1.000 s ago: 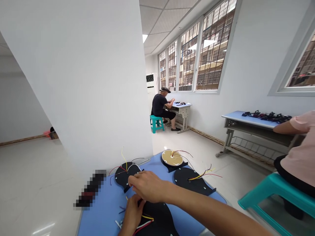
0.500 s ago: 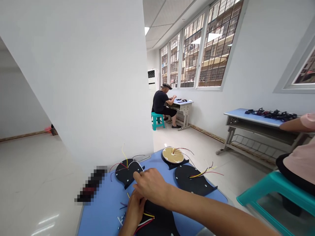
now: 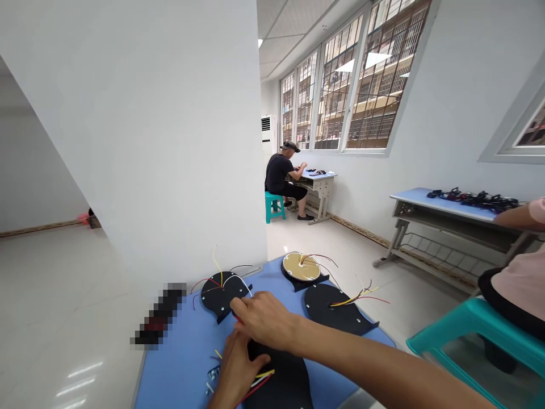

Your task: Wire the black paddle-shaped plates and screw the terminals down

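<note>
My right hand (image 3: 266, 321) lies across the blue tabletop (image 3: 183, 363), its fingertips by a bit of red wire and close to a black round plate (image 3: 221, 294) with yellow, red and white wires. Below it, my left hand (image 3: 236, 372) rests against the edge of a second black plate (image 3: 283, 378), which has yellow, white and red wires at its left side. Whether either hand grips a wire is hidden. Farther off lie a tan-faced disc (image 3: 301, 267) and a third black plate (image 3: 334, 309). Small metal parts (image 3: 213, 375) lie near my left hand.
A pixelated dark object (image 3: 159, 315) lies at the table's left edge, beside a white wall corner. A co-worker (image 3: 281, 179) on a teal stool works at a far desk. To the right, a person in a pink sleeve (image 3: 517, 218) sits beside a desk holding dark wire bundles (image 3: 472, 199).
The whole view has shifted slightly right and upward. My left hand sits a little lower, showing more of the plate beneath it. My right hand has barely moved.
</note>
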`<state>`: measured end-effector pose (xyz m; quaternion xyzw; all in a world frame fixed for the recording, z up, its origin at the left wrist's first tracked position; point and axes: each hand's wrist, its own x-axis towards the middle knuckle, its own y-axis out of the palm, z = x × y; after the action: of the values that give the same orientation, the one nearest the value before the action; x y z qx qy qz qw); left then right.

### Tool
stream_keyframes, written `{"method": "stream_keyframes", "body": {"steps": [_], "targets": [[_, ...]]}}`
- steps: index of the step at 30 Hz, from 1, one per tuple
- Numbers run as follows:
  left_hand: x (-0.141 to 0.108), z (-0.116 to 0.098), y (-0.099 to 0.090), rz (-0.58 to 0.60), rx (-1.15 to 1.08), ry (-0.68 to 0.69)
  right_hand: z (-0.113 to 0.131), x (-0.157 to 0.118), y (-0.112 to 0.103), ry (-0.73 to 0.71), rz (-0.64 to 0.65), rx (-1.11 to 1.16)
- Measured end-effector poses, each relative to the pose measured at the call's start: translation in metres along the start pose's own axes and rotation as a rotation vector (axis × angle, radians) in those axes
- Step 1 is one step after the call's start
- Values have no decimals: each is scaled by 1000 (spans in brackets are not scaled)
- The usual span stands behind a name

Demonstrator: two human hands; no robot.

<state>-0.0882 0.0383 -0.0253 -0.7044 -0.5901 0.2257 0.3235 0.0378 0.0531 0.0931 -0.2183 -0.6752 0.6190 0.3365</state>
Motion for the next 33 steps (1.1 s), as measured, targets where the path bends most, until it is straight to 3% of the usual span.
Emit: {"method": "stream_keyframes", "body": {"steps": [11, 20, 33], "targets": [[0, -17, -11, 164, 20, 43, -20, -17, 6, 98, -67, -22], [1, -15, -10, 183, 19, 56, -22, -20, -5, -19, -119, -29], [1, -18, -11, 208, 13, 43, -25, -21, -3, 83, -149, -81]]}}
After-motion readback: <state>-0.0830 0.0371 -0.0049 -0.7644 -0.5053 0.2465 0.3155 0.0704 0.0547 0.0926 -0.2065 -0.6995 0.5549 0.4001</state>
